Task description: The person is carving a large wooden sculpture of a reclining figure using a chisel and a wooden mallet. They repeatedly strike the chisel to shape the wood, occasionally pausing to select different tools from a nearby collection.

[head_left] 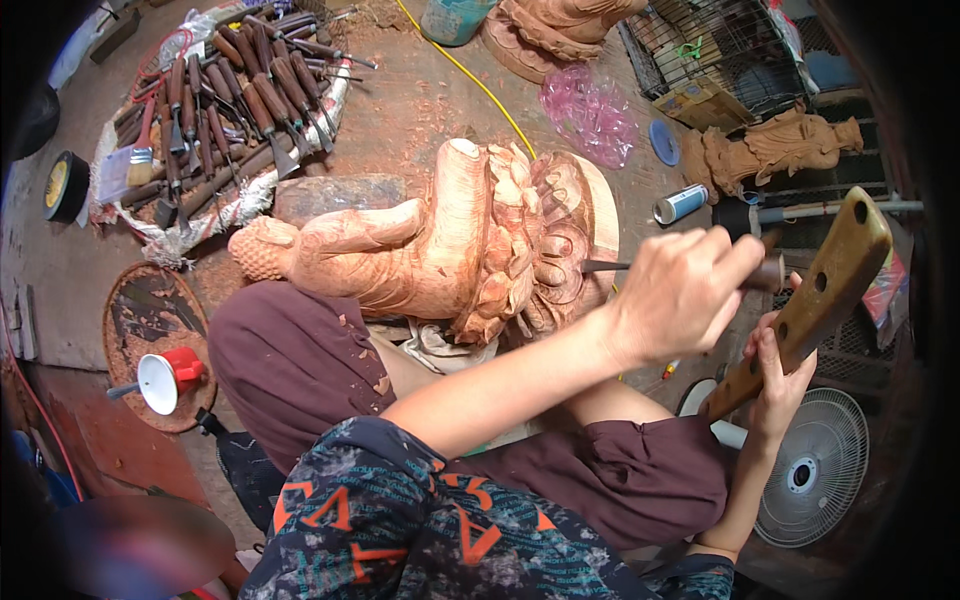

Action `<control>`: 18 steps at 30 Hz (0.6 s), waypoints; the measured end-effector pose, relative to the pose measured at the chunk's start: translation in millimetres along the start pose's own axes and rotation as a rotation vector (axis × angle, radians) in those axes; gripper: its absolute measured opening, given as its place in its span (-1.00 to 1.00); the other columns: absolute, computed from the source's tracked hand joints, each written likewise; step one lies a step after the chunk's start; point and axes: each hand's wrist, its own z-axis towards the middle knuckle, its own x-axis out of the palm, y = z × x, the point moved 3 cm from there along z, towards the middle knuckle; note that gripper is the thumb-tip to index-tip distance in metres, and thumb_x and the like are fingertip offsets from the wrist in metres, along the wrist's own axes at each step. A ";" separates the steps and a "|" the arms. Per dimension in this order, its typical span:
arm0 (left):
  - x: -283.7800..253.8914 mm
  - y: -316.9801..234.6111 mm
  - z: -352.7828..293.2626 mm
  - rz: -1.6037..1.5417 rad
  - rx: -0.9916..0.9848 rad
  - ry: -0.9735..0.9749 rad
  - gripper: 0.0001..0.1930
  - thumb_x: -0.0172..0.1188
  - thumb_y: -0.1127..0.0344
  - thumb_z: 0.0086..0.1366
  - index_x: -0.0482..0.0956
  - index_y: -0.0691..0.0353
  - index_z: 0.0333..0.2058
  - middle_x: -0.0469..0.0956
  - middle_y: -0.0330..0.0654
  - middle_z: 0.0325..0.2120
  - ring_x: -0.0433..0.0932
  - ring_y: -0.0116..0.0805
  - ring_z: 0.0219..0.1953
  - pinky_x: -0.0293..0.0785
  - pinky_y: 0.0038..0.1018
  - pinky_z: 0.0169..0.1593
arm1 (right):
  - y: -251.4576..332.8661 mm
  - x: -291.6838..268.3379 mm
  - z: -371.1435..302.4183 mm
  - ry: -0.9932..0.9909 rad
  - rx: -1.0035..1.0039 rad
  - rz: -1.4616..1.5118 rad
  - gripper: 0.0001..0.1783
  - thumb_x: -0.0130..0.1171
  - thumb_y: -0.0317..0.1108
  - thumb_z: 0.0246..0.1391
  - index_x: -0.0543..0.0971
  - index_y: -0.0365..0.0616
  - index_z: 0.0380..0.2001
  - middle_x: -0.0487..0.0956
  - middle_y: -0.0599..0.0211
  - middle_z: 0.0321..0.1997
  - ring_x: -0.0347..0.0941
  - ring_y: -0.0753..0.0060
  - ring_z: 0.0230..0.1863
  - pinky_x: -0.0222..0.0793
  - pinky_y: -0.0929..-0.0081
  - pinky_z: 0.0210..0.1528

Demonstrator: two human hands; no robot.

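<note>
A carved wooden seated Buddha statue (380, 255) lies on its side before me, its curled head to the left and its petalled lotus base to the right. My left hand (685, 290) is closed around a chisel (607, 266). The chisel's dark blade points left, its tip at the petals of the base, and its wooden handle end sticks out right of the fist. My right hand (780, 375) grips a flat yellow-brown bar with several dark holes, a striking bar (822, 285), held slanting upward just right of the chisel's handle. Bar and handle look apart.
Several wooden-handled chisels (265, 100) and a paintbrush (130, 165) lie on a cloth at upper left. A red-and-white mug (160, 382) rests on a round tray (115, 300). Right are a fan (815, 470), a can (680, 205), another carved figure (775, 150) and a wire cage (720, 50).
</note>
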 end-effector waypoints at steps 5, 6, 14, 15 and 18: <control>-0.6 -3.3 -3.2 0.052 -0.005 -0.102 -0.55 0.29 0.29 -0.01 0.51 0.10 -0.06 0.39 -0.17 -0.50 0.50 -0.19 -0.43 0.44 -0.33 -0.39 | 5.8 9.0 6.0 0.007 -0.058 -0.033 -0.26 0.19 -0.34 0.13 0.15 -0.32 0.31 0.41 0.43 -0.38 0.34 0.63 -0.40 0.25 0.65 -0.27; -3.0 -0.9 -2.5 0.037 -0.023 -0.148 -0.51 0.34 0.22 -0.02 0.53 0.05 -0.04 0.38 -0.20 -0.51 0.48 -0.21 -0.46 0.42 -0.35 -0.41 | 8.7 11.0 7.3 0.017 -0.052 -0.042 -0.22 0.22 -0.30 0.11 0.13 -0.35 0.31 0.41 0.42 -0.40 0.34 0.62 -0.40 0.26 0.64 -0.27; -8.2 10.9 2.2 0.043 -0.049 -0.318 -0.55 0.37 0.21 -0.05 0.54 0.02 -0.12 0.35 -0.25 -0.55 0.45 -0.25 -0.52 0.39 -0.35 -0.46 | 9.8 17.5 8.5 0.025 -0.063 -0.029 -0.15 0.25 -0.20 0.08 0.11 -0.35 0.31 0.40 0.40 -0.40 0.34 0.61 -0.42 0.25 0.62 -0.27; -8.2 11.3 3.4 0.030 -0.053 -0.345 -0.55 0.37 0.22 -0.05 0.54 0.03 -0.11 0.35 -0.25 -0.55 0.45 -0.25 -0.53 0.38 -0.35 -0.46 | 10.0 17.5 9.4 0.018 -0.046 -0.006 -0.15 0.27 -0.23 0.06 0.12 -0.34 0.31 0.41 0.40 -0.40 0.35 0.60 -0.41 0.27 0.63 -0.26; -9.8 12.0 6.6 0.033 -0.066 -0.412 -0.55 0.37 0.25 -0.05 0.53 0.06 -0.11 0.34 -0.25 -0.55 0.45 -0.24 -0.52 0.37 -0.35 -0.46 | 13.1 17.4 11.8 -0.004 -0.055 -0.012 -0.15 0.26 -0.24 0.06 0.11 -0.34 0.31 0.40 0.39 -0.40 0.34 0.61 -0.42 0.26 0.63 -0.27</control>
